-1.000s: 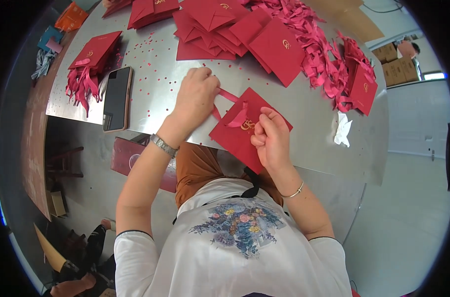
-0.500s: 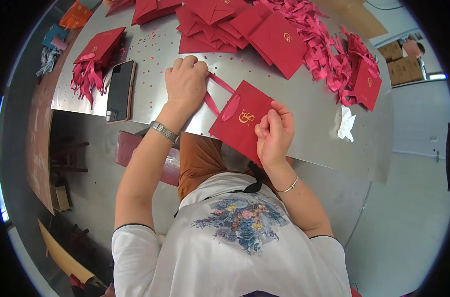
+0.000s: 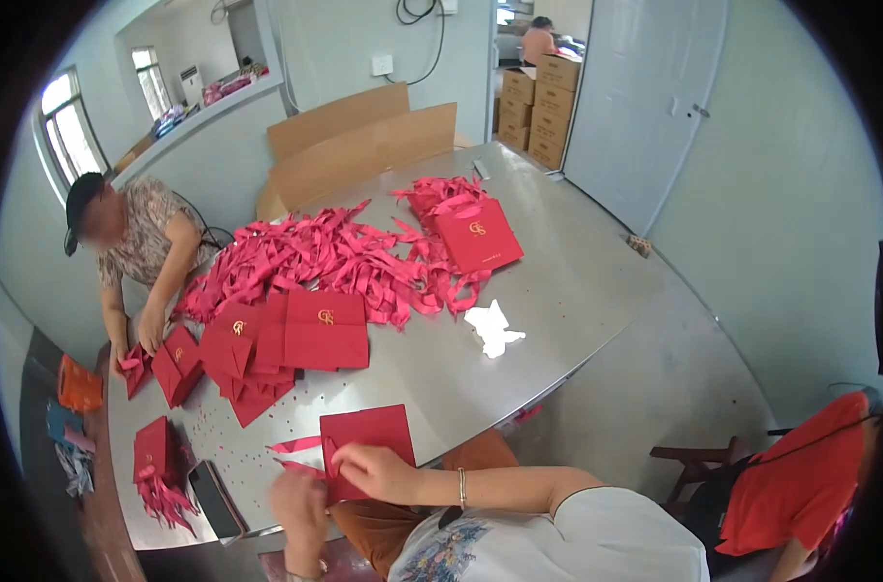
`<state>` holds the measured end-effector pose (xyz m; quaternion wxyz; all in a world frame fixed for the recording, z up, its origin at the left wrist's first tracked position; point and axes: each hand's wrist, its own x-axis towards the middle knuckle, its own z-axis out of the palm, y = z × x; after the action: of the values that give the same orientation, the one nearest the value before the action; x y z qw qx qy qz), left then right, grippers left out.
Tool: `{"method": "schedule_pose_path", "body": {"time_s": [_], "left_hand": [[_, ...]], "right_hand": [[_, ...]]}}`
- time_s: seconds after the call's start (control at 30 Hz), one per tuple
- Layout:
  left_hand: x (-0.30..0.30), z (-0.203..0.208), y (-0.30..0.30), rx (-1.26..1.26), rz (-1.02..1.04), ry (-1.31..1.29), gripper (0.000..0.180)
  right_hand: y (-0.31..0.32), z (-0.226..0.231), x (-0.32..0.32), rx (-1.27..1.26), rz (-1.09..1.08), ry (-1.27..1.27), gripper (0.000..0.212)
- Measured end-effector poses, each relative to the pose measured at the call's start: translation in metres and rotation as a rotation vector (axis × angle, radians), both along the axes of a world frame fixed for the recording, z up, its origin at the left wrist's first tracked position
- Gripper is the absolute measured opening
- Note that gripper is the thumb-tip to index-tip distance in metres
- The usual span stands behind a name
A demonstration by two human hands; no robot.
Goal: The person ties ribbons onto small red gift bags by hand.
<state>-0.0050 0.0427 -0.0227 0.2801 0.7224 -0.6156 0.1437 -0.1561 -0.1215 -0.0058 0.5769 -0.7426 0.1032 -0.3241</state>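
- Metal table (image 3: 577,301) spread across mid-view, backed by pale walls; clock read from the view's centre.
- 9 to 10 o'clock: a co-worker (image 3: 146,228) in a patterned top is seen at the table's edge, hands put to red bags.
- 8 o'clock: ribboned red bags (image 3: 152,451) are stacked; a phone (image 3: 216,500) is laid just beside, nearer 7.
- Between 8 and 9: flat red bags (image 3: 325,330) are piled, bordered by heaped ribbons (image 3: 306,257).
- 7 o'clock: the left hand (image 3: 301,509), blurred, is held close by ribbon ends; finger spread and any grip cannot be told.
- Between 6 and 7: one red bag (image 3: 374,427) is placed at the near edge, its ribbon trailed leftward.
- Same bearing: the right hand (image 3: 388,472) is set over that bag, fingers curled; whether ribbon is pinched cannot be told.
- 1 o'clock: finished-looking bags (image 3: 477,238) are stacked; cartons (image 3: 548,112) are seen beyond, through the doorway.
- 4 o'clock: crumpled white paper (image 3: 493,330) is left on the metal; far out, a red top (image 3: 796,475) is worn by another person.
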Motion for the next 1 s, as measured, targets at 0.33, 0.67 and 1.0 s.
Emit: {"method": "schedule_pose_path", "body": {"time_s": [0.33, 0.67, 1.0], "left_hand": [[-0.047, 0.000, 0.004, 0.027, 0.104, 0.124, 0.050], [-0.069, 0.066, -0.042, -0.268, 0.313, 0.258, 0.046], [-0.038, 0.022, -0.056, 0.031, 0.393, 0.165, 0.037]], "right_hand": [[-0.004, 0.000, -0.033, -1.130, -0.027, 0.199, 0.037], [-0.050, 0.046, -0.009, 0.410, 0.021, 0.064, 0.028], [-0.233, 0.026, -0.042, -0.835, -0.490, 0.551, 0.032]]}}
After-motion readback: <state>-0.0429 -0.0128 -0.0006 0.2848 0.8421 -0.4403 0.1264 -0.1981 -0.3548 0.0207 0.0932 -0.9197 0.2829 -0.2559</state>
